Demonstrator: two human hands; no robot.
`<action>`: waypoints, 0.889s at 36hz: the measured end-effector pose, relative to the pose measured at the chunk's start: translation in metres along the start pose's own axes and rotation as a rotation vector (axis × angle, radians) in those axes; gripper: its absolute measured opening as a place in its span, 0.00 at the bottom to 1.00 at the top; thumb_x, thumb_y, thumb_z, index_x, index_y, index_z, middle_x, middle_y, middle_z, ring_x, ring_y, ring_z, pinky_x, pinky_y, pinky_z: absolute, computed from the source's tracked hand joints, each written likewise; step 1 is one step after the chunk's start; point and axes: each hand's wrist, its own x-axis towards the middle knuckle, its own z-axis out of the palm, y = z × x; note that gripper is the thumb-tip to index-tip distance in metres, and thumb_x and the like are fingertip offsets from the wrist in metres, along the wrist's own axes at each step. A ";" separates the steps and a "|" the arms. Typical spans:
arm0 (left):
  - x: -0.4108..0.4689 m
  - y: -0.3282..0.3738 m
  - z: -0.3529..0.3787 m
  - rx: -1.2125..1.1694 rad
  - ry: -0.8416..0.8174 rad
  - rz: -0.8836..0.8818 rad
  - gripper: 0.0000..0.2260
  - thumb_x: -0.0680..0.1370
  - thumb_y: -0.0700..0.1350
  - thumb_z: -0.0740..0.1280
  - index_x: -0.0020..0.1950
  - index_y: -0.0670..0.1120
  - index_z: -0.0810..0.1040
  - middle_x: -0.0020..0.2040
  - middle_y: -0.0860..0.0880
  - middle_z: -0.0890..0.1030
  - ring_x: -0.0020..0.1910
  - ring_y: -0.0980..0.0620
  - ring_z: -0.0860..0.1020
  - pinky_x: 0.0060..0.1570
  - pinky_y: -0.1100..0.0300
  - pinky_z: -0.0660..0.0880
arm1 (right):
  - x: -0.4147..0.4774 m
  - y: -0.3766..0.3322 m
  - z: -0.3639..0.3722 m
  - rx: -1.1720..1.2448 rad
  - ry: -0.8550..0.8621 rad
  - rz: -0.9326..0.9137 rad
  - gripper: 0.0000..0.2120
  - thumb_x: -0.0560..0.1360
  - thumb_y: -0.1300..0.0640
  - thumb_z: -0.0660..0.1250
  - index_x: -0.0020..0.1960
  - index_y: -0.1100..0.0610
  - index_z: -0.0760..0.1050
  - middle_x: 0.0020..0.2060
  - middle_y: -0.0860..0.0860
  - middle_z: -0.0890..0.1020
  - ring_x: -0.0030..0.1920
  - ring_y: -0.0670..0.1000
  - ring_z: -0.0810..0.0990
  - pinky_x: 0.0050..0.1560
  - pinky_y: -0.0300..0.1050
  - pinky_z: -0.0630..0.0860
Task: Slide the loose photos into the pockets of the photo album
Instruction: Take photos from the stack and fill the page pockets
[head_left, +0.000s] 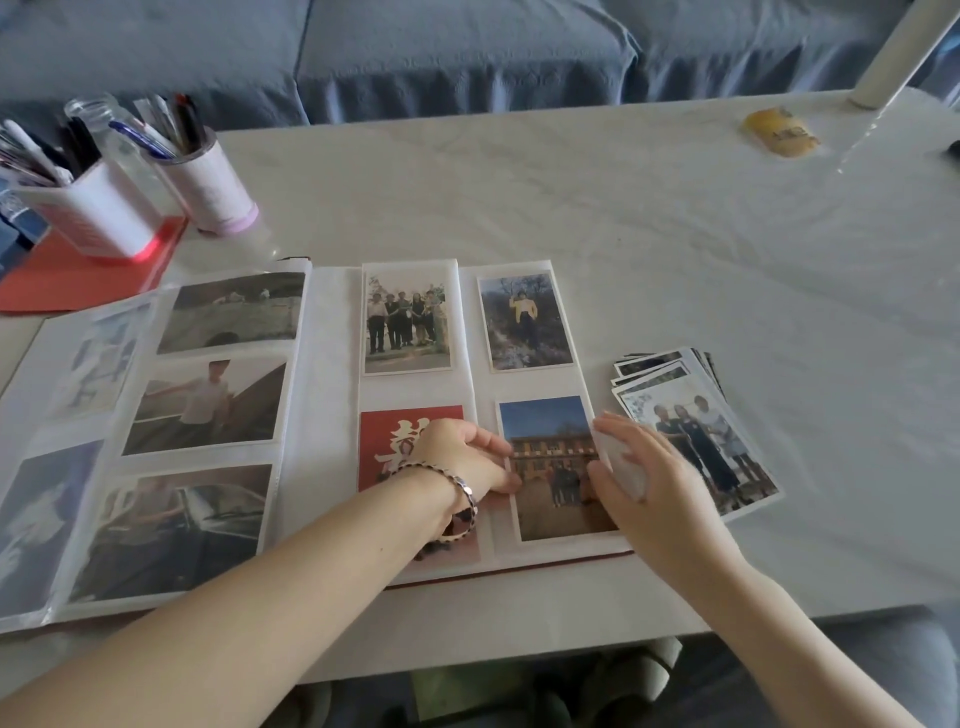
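Observation:
The photo album (322, 395) lies open on the table, its clear pockets filled with photos. In the lower right pocket sits a photo of a brick building (553, 457). My left hand (462, 457), with a bracelet on the wrist, pinches that photo's left edge and covers part of a red photo (400, 441). My right hand (644, 478) rests with straight fingers on the photo's right edge, over the pocket's clear film. A fanned stack of loose photos (691, 426) lies just right of the album, partly under my right hand.
Two pen cups (156, 192) and a clear bottle (104, 124) stand on a red folder (67, 275) at the back left. A yellow packet (779, 132) lies far right beside a white post (893, 52). A blue sofa runs behind the table.

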 end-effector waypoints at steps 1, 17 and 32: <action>0.001 0.000 -0.001 0.008 -0.011 -0.006 0.11 0.66 0.30 0.75 0.40 0.44 0.78 0.46 0.43 0.82 0.48 0.45 0.81 0.53 0.50 0.78 | 0.001 0.001 -0.005 -0.018 0.034 -0.005 0.20 0.76 0.59 0.65 0.67 0.53 0.70 0.65 0.45 0.72 0.64 0.42 0.68 0.64 0.31 0.62; -0.006 0.007 0.000 0.271 -0.020 0.078 0.20 0.74 0.40 0.70 0.64 0.40 0.69 0.44 0.44 0.80 0.42 0.47 0.83 0.45 0.53 0.81 | 0.006 0.034 -0.031 -0.516 -0.057 0.146 0.29 0.77 0.47 0.62 0.75 0.53 0.57 0.75 0.50 0.58 0.75 0.50 0.52 0.73 0.47 0.52; -0.004 0.001 0.007 0.685 0.129 0.584 0.09 0.77 0.46 0.66 0.56 0.46 0.77 0.55 0.51 0.74 0.51 0.56 0.75 0.47 0.70 0.70 | 0.005 0.019 -0.042 -0.653 -0.037 0.023 0.18 0.82 0.51 0.50 0.67 0.52 0.70 0.66 0.46 0.73 0.66 0.46 0.69 0.64 0.35 0.57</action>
